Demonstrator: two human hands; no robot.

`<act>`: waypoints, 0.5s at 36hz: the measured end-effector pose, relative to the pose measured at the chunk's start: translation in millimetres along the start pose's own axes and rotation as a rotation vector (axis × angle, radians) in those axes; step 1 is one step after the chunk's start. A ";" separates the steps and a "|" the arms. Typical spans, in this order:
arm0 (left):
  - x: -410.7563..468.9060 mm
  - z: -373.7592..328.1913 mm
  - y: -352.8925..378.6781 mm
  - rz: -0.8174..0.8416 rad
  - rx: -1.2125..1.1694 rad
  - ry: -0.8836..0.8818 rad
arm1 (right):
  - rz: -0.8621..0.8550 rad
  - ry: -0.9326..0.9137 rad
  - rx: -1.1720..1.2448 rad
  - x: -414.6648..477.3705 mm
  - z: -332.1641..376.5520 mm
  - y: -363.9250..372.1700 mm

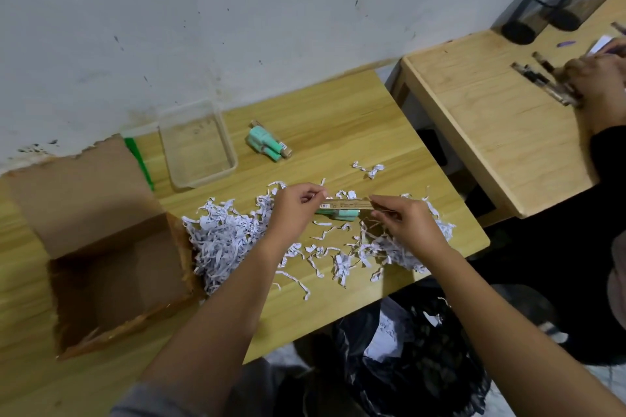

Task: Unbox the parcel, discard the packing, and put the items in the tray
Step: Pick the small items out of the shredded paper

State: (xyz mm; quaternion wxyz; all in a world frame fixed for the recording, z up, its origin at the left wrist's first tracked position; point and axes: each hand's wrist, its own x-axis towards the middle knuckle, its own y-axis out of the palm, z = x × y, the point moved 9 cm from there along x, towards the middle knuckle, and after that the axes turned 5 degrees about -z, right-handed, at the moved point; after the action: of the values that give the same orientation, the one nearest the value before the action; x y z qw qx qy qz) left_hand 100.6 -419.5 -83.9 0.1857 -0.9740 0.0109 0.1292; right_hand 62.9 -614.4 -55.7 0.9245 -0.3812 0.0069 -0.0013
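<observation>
My left hand [298, 205] and my right hand [403, 218] each pinch one end of a flat mint-green and brown packaged item [342, 208], holding it level above the table. A heap of white shredded paper [227, 237] lies under and to the left of it, spilling from the open brown cardboard box [111, 267], which looks hollow inside. A clear plastic tray [198, 149] stands at the back near the wall with nothing in it. To the tray's right, a second mint-green item [269, 144] lies on the table.
A black rubbish bag [406, 359] holding paper sits on the floor below the table's front edge. At the right, another person's hands [596, 78] handle pens on a second wooden table with two black mesh cups [535, 10]. A green strip [139, 159] lies behind the box flap.
</observation>
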 end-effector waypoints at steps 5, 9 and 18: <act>4.0 8.9 -9.6 -0.060 -0.083 -0.059 | -0.076 0.049 -0.039 -1.1 -12.1 -11.1; 3.5 8.7 -32.4 -0.192 -0.027 -0.038 | -0.105 0.107 -0.050 0.8 -17.1 -15.9; -13.5 4.5 -78.7 -0.354 0.480 0.209 | -0.040 -0.112 -0.035 13.1 32.0 -3.6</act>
State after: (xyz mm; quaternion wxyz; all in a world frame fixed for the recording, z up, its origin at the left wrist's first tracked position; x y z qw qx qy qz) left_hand 91.9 -345.0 -56.3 0.4277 -0.8972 -0.1097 -0.0121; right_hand 76.4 -594.5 -30.6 0.9165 -0.3967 -0.0523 0.0017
